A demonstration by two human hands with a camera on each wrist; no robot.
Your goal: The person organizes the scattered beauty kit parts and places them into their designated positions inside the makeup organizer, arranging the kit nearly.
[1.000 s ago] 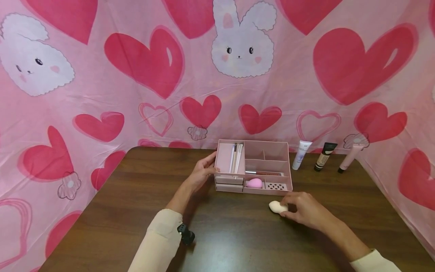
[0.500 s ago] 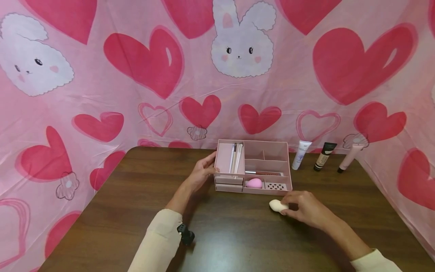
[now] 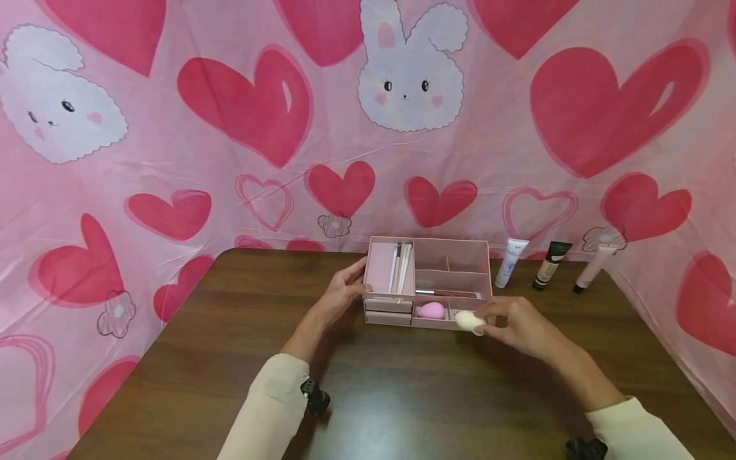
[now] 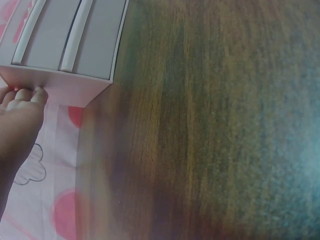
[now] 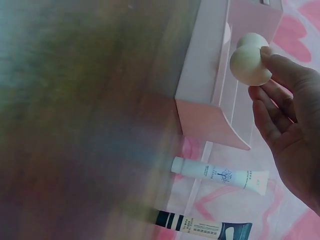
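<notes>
A pink makeup organizer stands at the back middle of the table. My left hand rests against its left side, fingertips touching the side panel. In my right hand I pinch a cream-white makeup sponge between thumb and fingers, over the organizer's front right compartment. In the right wrist view the sponge shows a narrow waist. A pink makeup sponge lies in the front compartment beside it. Behind that is a lip gloss tube. Several makeup brushes lie in the left top tray.
Right of the organizer stand a white tube, a black and beige tube and a pink tube with a black cap. A pink curtain with hearts and rabbits hangs behind the brown table.
My right hand has lifted the white makeup sponge off the table and carried it away from me, over the organizer's front right compartment. My left hand has stayed in place.
</notes>
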